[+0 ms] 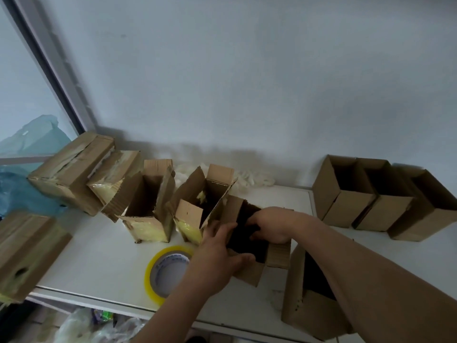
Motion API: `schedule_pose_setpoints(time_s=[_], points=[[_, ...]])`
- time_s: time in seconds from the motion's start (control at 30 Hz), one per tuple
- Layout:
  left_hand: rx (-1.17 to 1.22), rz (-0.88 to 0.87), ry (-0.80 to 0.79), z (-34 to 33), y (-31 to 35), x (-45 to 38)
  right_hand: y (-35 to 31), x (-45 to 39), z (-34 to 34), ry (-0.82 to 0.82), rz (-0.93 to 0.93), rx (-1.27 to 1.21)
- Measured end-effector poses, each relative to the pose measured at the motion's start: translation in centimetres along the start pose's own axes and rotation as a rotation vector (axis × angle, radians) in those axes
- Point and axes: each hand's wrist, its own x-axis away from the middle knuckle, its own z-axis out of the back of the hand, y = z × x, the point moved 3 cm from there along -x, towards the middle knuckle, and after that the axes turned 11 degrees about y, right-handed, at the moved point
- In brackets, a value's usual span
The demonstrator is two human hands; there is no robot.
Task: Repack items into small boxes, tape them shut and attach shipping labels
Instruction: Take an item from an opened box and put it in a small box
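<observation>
A small open cardboard box (249, 274) sits at the table's middle front. My left hand (222, 253) grips its near-left wall, thumb over the rim. My right hand (272, 225) reaches down into the box's dark opening, its fingers curled inside; whether they hold anything is hidden. A roll of yellowish clear tape (154, 273) lies flat just left of the box. Two opened boxes with yellow tape on their sides (148, 206) (197, 209) stand behind it.
Three open boxes (346, 194) (385, 206) (425, 211) line the right. Another open box (311, 315) stands under my right forearm. Taped boxes (69, 169) (111, 174) (27, 251) crowd the left. White plastic wrap (249, 178) lies by the wall. The white table (103, 263) ends near the frame's bottom.
</observation>
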Motion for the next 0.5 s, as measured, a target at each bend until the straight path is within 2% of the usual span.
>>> schedule_pose_setpoints(time_s=[0.13, 0.3, 0.5], points=[[0.046, 0.060, -0.007, -0.2, -0.3, -0.3, -0.2, 0.3, -0.2, -0.002, 0.040, 0.064], [0.154, 0.102, 0.131, -0.3, -0.4, -0.8, -0.2, -0.1, -0.5, -0.042, 0.029, 0.122], [0.140, 0.090, 0.168, -0.7, -0.9, -1.2, -0.6, -0.2, -0.2, -0.090, 0.032, 0.141]])
